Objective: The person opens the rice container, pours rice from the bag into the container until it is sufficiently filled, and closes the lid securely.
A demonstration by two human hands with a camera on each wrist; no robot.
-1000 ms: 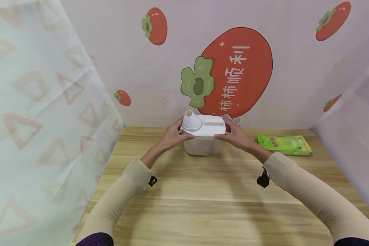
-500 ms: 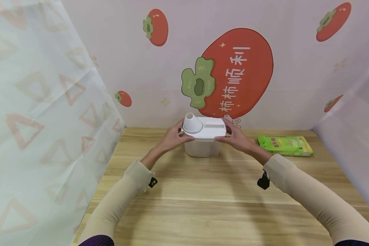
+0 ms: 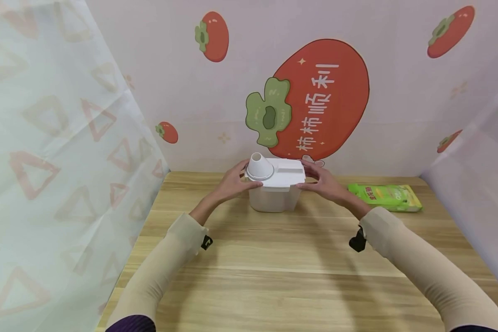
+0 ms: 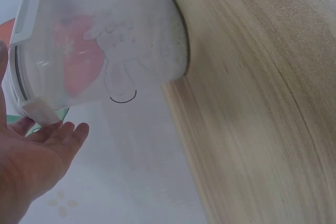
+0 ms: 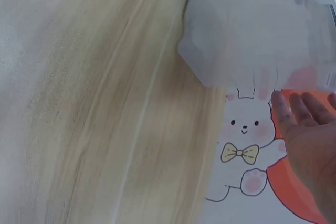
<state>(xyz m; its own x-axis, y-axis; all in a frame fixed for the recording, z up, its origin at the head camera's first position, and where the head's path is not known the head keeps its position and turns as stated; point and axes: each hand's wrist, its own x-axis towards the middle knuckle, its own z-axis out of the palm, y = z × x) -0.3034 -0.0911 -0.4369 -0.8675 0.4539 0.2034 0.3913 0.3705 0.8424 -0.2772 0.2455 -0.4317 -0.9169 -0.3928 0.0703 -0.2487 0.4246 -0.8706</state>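
A translucent storage container [image 3: 273,199] with a white lid [image 3: 289,168] stands upright at the back of the table. A white cone-shaped spout cap [image 3: 258,167] rises from the lid's left end. My left hand [image 3: 234,180] grips that end, thumb along the front edge and fingers behind. In the left wrist view, the left fingers [image 4: 65,140] lie by a white side clip [image 4: 41,111]. Around the right end is my right hand [image 3: 321,182], thumb and fingers spread at the lid's corner. The right wrist view has these fingers [image 5: 296,109] extended beside the container wall.
A green snack-like packet [image 3: 386,197] lies on the wooden table [image 3: 269,276] behind the right forearm. Close behind the container is a wall sheet [image 3: 191,92] printed with persimmons. Further patterned sheets [image 3: 62,184] enclose the left and right sides.
My right hand has shifted slightly right, its thumb sliding from the lid's front edge toward the corner and its fingers loosening. The left hand and container have stayed in place.
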